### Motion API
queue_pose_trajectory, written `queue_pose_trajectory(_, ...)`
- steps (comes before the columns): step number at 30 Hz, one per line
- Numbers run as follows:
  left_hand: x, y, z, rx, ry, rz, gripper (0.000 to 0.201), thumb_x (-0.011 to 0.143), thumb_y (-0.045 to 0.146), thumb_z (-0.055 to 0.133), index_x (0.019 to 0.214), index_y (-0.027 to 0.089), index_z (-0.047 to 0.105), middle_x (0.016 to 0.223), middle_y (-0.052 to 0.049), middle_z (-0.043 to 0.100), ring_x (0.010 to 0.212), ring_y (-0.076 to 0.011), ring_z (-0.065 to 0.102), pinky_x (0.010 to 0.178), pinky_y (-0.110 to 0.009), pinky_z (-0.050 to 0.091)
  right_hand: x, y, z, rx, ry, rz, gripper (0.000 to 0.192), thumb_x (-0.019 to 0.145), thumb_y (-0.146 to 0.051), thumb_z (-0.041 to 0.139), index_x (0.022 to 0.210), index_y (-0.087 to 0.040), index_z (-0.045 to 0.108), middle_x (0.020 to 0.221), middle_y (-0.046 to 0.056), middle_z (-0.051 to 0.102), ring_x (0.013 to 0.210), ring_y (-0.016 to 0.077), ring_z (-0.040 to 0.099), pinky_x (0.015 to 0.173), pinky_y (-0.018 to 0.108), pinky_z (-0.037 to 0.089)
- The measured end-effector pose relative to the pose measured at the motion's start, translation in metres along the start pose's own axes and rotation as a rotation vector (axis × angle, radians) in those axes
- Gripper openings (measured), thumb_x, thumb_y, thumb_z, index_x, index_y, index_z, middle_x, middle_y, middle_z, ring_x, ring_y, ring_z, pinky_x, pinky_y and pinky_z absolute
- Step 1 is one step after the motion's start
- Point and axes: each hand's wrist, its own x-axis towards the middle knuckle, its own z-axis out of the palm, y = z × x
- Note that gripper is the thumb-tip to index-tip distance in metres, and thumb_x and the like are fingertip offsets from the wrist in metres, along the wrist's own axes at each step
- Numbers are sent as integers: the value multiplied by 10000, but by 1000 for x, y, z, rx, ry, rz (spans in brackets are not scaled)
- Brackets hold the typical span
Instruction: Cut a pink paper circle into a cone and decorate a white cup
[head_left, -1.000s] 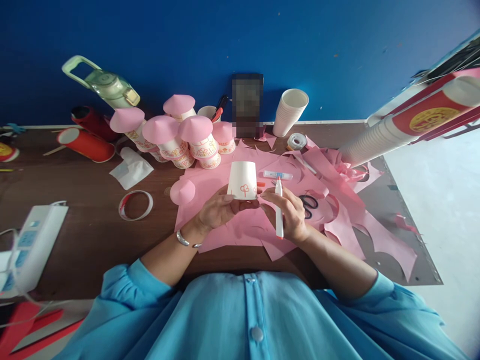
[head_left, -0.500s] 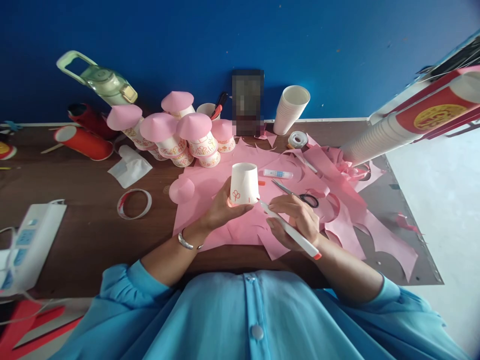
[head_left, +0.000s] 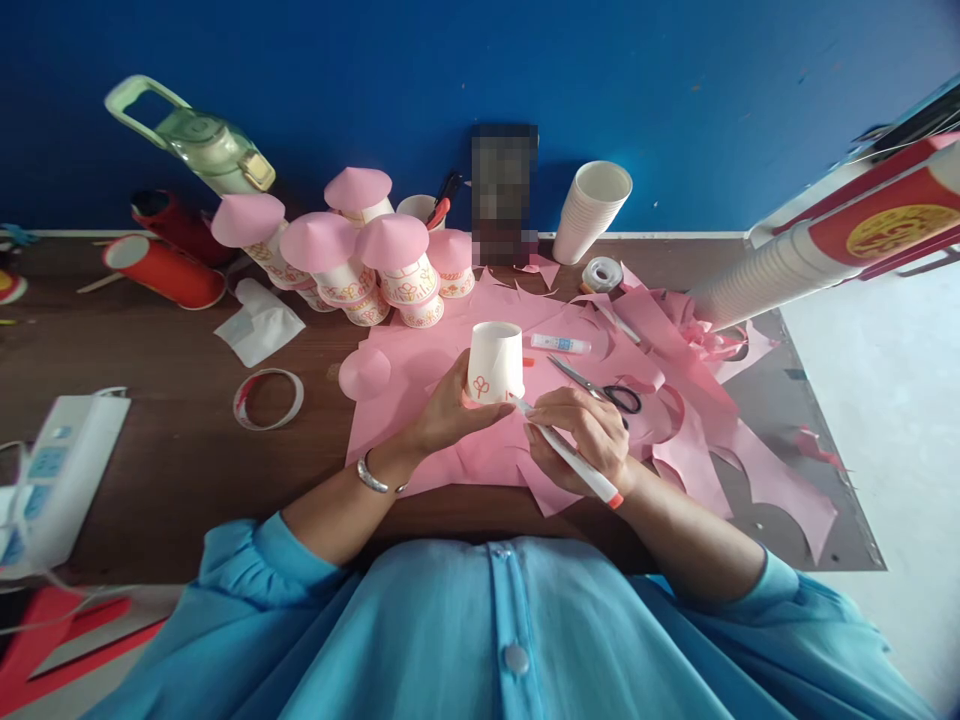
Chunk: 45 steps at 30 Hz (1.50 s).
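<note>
My left hand [head_left: 450, 405] grips a white paper cup [head_left: 495, 355] from its left side and underneath, above the pink paper. The cup carries a small red flower drawing low on its wall, with a short red stroke to the right of it. In my right hand [head_left: 581, 435] is a white marker pen [head_left: 574, 457] with a red end, its tip at the cup's lower right. Behind and to the left stand several decorated cups with pink cone roofs [head_left: 392, 243]. A loose pink paper cone [head_left: 365, 374] lies left of my left hand.
Pink paper scraps [head_left: 780, 480], scissors [head_left: 600, 385] and a glue stick [head_left: 560, 344] lie about the right side. Stacked cups [head_left: 592, 210] stand by the blue wall. Leftward are a tape roll [head_left: 268, 399], a red tube [head_left: 165, 270], a bottle [head_left: 206, 140] and a power strip [head_left: 71, 480].
The marker's tip has come in from just right of the cup onto its lower wall, near the short red stroke. My left hand still holds the cup.
</note>
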Motion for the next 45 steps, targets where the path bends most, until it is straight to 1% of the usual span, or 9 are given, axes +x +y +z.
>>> queue_pose_trajectory(7,1,3,-1,40,-18,18,589,759,525,860,1156,190,582,1148,-113,749,1013,-286,725,820,-401,607,0,1,0,-11,-30,-24,209,903,-52,637,1049,-201,615,780,25,715,652,147,721,587,254,612)
queue_pose_trajectory(12,1,1,-1,57,-5,11,584,743,495,875,1143,183,584,1143,-108,747,1024,-292,727,813,-391,608,-1,1,0,-18,-37,-26,208,897,-46,633,1041,-195,616,789,30,717,637,145,710,563,251,596)
queue_pose_trajectory(24,1,-4,0,36,-13,55,585,762,537,858,1136,188,575,1142,-116,740,1039,-292,726,802,-391,609,0,1,-2,-15,-73,-28,239,884,-40,632,1064,-196,609,799,35,717,645,151,704,569,260,595)
queue_pose_trajectory(30,0,-2,-1,52,-30,26,597,777,524,849,1180,176,577,1165,-119,735,1039,-281,711,789,-368,589,-1,1,-1,-18,-74,-26,243,893,-50,634,1070,-214,604,791,16,711,637,147,700,566,254,592)
queue_pose_trajectory(34,0,2,-2,67,-30,39,589,775,552,839,1139,180,566,1140,-110,733,1020,-275,708,774,-359,586,0,1,-1,0,-78,-29,256,885,-38,645,1085,-196,617,803,36,718,648,151,701,580,253,592)
queue_pose_trajectory(39,1,1,-1,84,-19,52,606,761,582,840,1134,186,572,1103,-104,733,996,-278,713,779,-374,593,0,2,-1,-13,-57,-13,291,886,-46,634,1124,-214,627,813,19,729,659,155,714,588,258,598)
queue_pose_trajectory(42,1,0,-1,76,-13,41,601,756,568,844,1136,187,576,1124,-109,730,1007,-283,717,792,-386,595,0,2,-1,-28,-49,-10,279,890,-53,635,1109,-224,626,798,4,726,652,150,713,585,256,600)
queue_pose_trajectory(45,1,3,-1,81,-18,30,586,762,552,838,1131,183,572,1123,-115,736,1009,-287,721,798,-395,598,-1,2,0,-28,-44,-15,272,877,-35,644,1087,-206,628,789,11,719,651,152,713,593,258,605)
